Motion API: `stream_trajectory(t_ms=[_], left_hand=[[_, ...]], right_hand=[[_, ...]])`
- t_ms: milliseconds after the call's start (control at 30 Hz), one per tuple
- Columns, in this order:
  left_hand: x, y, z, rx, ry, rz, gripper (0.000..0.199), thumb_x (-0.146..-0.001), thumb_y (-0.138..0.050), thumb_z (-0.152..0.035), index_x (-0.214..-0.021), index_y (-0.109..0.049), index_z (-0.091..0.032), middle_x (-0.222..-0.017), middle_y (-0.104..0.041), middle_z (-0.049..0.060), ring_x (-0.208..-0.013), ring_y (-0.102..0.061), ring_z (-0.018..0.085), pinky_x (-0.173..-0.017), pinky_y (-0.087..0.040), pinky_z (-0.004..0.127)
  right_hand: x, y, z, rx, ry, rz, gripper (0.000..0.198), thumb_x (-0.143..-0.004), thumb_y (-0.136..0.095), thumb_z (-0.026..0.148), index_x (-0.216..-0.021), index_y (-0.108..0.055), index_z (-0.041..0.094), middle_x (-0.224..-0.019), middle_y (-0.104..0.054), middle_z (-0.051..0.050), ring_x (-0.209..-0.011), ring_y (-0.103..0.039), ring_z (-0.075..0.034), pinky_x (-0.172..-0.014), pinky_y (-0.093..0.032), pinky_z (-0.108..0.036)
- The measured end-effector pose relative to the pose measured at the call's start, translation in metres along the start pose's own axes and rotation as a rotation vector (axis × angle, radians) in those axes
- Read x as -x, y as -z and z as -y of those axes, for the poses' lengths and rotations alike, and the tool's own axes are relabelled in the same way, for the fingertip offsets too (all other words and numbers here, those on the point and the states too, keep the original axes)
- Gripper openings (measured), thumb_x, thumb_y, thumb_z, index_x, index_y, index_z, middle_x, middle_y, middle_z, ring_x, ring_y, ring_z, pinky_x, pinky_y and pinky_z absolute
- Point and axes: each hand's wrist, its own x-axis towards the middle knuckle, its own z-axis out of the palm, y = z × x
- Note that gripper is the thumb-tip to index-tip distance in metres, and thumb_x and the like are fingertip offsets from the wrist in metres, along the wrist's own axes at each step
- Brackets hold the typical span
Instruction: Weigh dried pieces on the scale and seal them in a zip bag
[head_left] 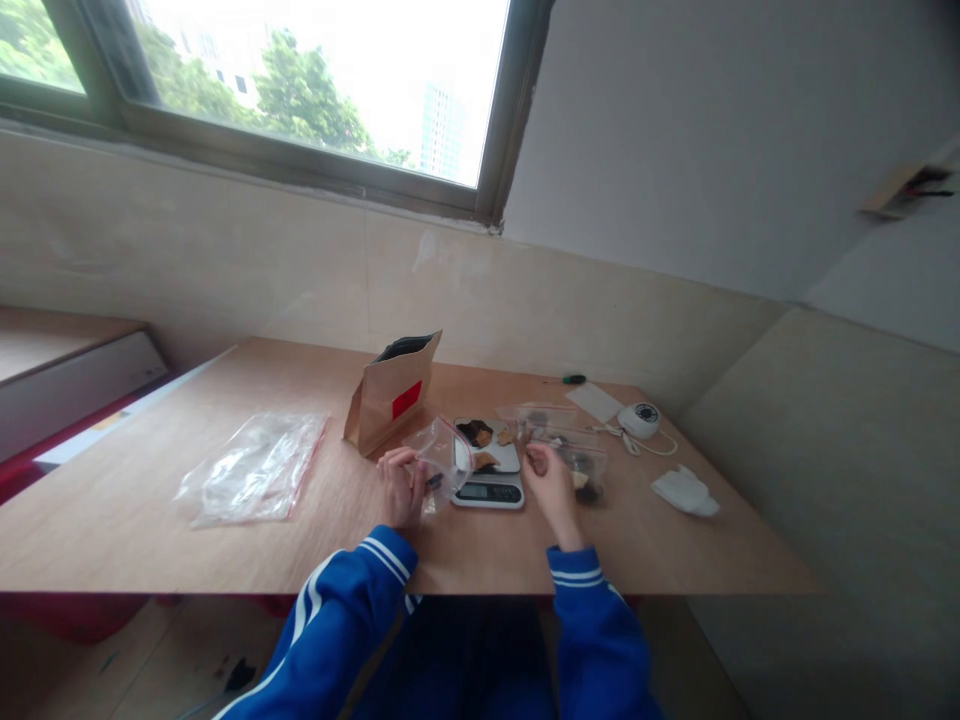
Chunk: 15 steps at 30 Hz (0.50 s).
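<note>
My left hand (403,484) is closed on a clear zip bag (441,452) with a red seal line, its mouth facing right. Just right of it sits a white kitchen scale (489,494) with a display at the front. On its plate lie dark and tan dried pieces (475,434), partly behind the bag. My right hand (550,480) is beside the scale's right edge, fingertips pinched together; a small dark bit seems to show there, too small to name. Filled zip bags (590,464) with dark and pale contents lie behind and right of this hand.
A brown paper pouch (390,400) with a red label stands open behind my left hand. Empty clear bags (255,468) lie at left. Towards the right are a green-handled screwdriver (573,380), a white card (593,402), a white corded camera (639,420) and a crumpled tissue (685,492).
</note>
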Motion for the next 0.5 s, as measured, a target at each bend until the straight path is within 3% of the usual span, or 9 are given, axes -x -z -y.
stream_trajectory(t_ms=[100,233,367,500], left_hand=[[-0.001,0.000,-0.001,0.002,-0.015,0.005,0.010,-0.089,-0.047,-0.025,-0.096,-0.049,-0.018,-0.089,-0.056,0.004,-0.084,-0.052,0.017,-0.074,-0.041,0.033],[-0.001,0.002,-0.001,-0.009,-0.004,0.017,0.009,-0.090,-0.046,-0.026,-0.095,-0.049,-0.019,-0.088,-0.055,0.004,-0.082,-0.052,0.017,-0.073,-0.042,0.033],[-0.001,0.002,-0.003,-0.039,0.024,0.013,0.011,-0.090,-0.045,-0.029,-0.094,-0.048,-0.020,-0.087,-0.057,0.005,-0.081,-0.053,0.018,-0.072,-0.043,0.035],[-0.002,0.002,-0.004,-0.024,0.045,0.013,0.013,-0.090,-0.045,-0.032,-0.092,-0.049,-0.020,-0.086,-0.058,0.005,-0.080,-0.055,0.018,-0.071,-0.043,0.036]], right_hand=[[-0.006,0.002,0.050,-0.146,0.034,-0.005,0.032,-0.077,-0.058,0.034,-0.103,-0.062,0.015,-0.093,-0.068,-0.011,-0.077,-0.063,-0.021,-0.070,-0.052,-0.035],[-0.008,-0.005,0.088,-0.286,0.174,0.216,0.038,-0.080,-0.059,0.037,-0.115,-0.059,0.021,-0.111,-0.064,-0.009,-0.099,-0.061,-0.021,-0.078,-0.052,-0.032],[-0.013,-0.020,0.051,-0.159,0.266,0.154,0.040,-0.083,-0.055,0.039,-0.118,-0.058,0.021,-0.126,-0.055,-0.012,-0.122,-0.048,-0.025,-0.101,-0.040,-0.042],[-0.017,-0.041,-0.005,0.061,0.198,0.250,0.066,-0.070,-0.068,0.050,-0.127,-0.052,0.020,-0.140,-0.042,-0.017,-0.133,-0.034,-0.034,-0.107,-0.028,-0.054]])
